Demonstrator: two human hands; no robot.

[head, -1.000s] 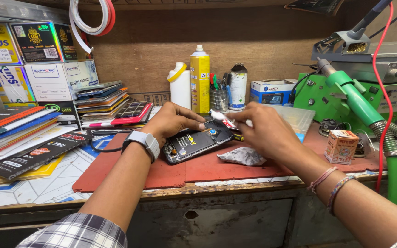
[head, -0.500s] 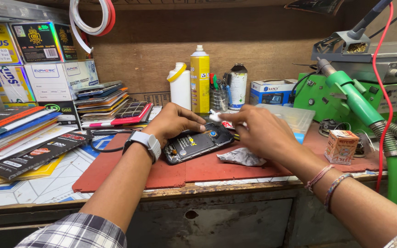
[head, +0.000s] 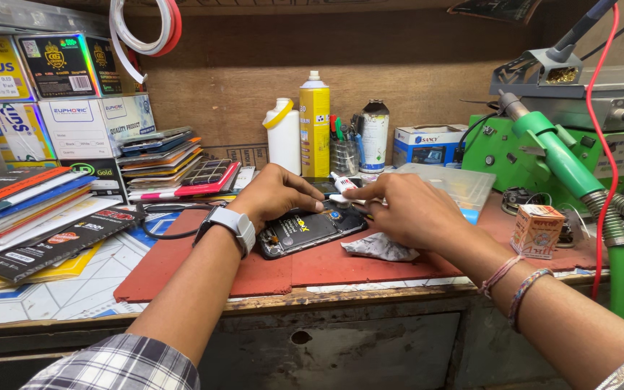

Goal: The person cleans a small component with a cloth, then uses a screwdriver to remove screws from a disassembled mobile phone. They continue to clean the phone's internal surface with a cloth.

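On red mat (head: 182,267), glossy opened phone (head: 305,231)

Left hand (head: 276,193) curled palm-down, right hand (head: 402,209) pinching, wrists close together

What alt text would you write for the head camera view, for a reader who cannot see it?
Two bare hands work on an opened black phone on a red mat: the left hand steadies it, the right hand holds a small white tube over it. Bottles and boxes stand behind.

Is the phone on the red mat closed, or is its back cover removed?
Open. The phone lies face down with its dark insides showing; the left hand steadies it and the right hand holds a small tube.
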